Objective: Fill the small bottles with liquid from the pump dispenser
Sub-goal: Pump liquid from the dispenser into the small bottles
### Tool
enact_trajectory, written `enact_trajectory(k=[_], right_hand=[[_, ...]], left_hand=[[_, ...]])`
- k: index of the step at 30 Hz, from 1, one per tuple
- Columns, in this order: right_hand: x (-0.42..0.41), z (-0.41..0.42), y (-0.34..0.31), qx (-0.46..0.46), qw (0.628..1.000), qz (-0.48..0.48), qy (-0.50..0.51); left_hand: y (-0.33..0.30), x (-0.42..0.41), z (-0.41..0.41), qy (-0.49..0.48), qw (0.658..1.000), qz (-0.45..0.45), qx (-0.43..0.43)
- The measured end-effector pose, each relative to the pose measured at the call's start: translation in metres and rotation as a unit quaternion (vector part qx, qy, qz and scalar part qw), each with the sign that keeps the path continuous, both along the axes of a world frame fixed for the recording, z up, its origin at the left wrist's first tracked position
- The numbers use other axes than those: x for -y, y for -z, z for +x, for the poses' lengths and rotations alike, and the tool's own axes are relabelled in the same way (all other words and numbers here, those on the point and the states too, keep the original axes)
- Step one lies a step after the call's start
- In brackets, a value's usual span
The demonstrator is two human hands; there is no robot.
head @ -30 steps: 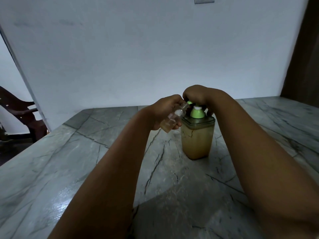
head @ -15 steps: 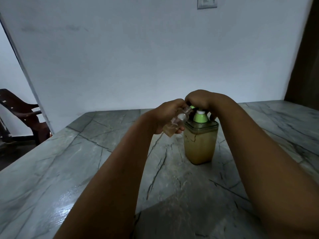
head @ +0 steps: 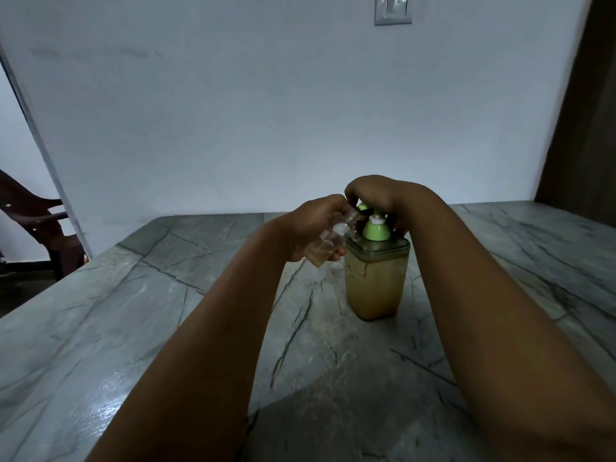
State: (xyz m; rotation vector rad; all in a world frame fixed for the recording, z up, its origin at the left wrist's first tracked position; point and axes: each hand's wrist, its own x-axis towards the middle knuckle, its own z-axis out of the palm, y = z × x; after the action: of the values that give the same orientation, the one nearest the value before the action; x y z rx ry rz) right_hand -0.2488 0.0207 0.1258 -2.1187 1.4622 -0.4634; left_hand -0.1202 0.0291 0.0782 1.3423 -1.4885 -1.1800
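While your right hand [head: 373, 195] is curling down over the green pump head of the pump dispenser [head: 376, 278], your left hand [head: 313, 228] is gripping a small bottle [head: 328, 246] just beside it, on its left. You are holding that small bottle tilted, its mouth angled up toward the green spout under your right fingers and its base pointing down toward you. It is showing a little amber liquid in its lower part, while the upper part is looking clear. Your left fingers are wrapping around its far side, with one fingertip showing under its base.

Your right hand is closing around the top of the pump; whether it is pressing it down, you cannot tell from this view. The dispenser is standing upright on the grey marbled table [head: 166, 311], its square clear body holding tan liquid to well over half its height, with a white collar showing above the green neck.

Both your bare forearms are reaching forward over the table. A wall switch [head: 392, 9] is sitting high on the white wall behind, and a dark chair [head: 36, 221] is standing off to the left.
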Motion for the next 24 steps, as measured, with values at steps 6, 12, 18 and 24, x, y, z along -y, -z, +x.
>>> enact_trajectory(k=[6, 12, 18, 24], right_hand=[[0.0017, 0.0014, 0.0063, 0.026, 0.999, -0.004, 0.043], [0.0032, -0.0015, 0.0021, 0.024, 0.999, -0.014, 0.027], [0.0014, -0.0006, 0.0028, 0.005, 1.000, -0.006, 0.030], [0.0047, 0.0031, 0.0074, -0.010, 0.999, -0.016, 0.039]], left_hand=[[0.0023, 0.0014, -0.0001, -0.002, 1.000, 0.006, -0.002], [0.0008, 0.0012, 0.0020, 0.001, 1.000, 0.004, -0.002], [0.0013, 0.0027, 0.0024, -0.003, 1.000, 0.009, 0.000], [0.0019, 0.0016, 0.0023, -0.005, 1.000, 0.005, -0.001]])
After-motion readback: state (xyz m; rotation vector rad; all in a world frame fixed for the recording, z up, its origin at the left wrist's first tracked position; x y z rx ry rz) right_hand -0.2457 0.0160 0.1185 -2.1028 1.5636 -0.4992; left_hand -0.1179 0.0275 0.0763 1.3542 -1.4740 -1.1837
